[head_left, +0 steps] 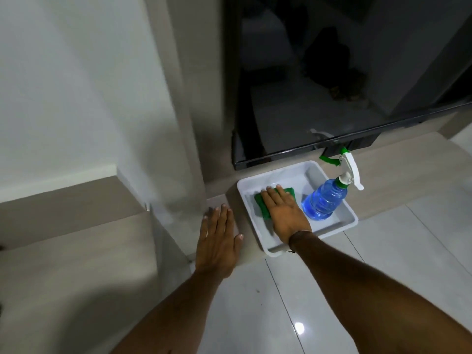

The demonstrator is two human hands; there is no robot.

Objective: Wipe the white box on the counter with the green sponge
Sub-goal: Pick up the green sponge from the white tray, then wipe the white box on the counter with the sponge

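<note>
While the right hand (283,213) lies flat on the green sponge (265,203), fingers (279,191) stretched out and close together, palm down, it presses the sponge against the inner floor of the white box (252,228) rather than gripping it; probably mid-wipe, pressure from above so the sponge slides with the palm. Sponge sits left-of-centre inside the box, mostly hidden under the hand, green edges showing left and far.

Left hand (217,241) is flat on the table (378,200) just left of the box, fingers spread slightly, holding nothing. Looks like a brace for body weight while leaning in; it isn't touching the box, so the box could shift if the wipe pushes hard.

Blue spray bottle (323,199) stands tilted in the right part of the box, white trigger head leaning over the far-right rim. It's near the wiping hand, so a stroke to the right may knock it.

Table is a low beige ledge. Black glossy screen (332,85) stands just behind the box. Glossy white tiled floor (293,302) in the near area, pale wall (76,85) on the left. Dim light.
</note>
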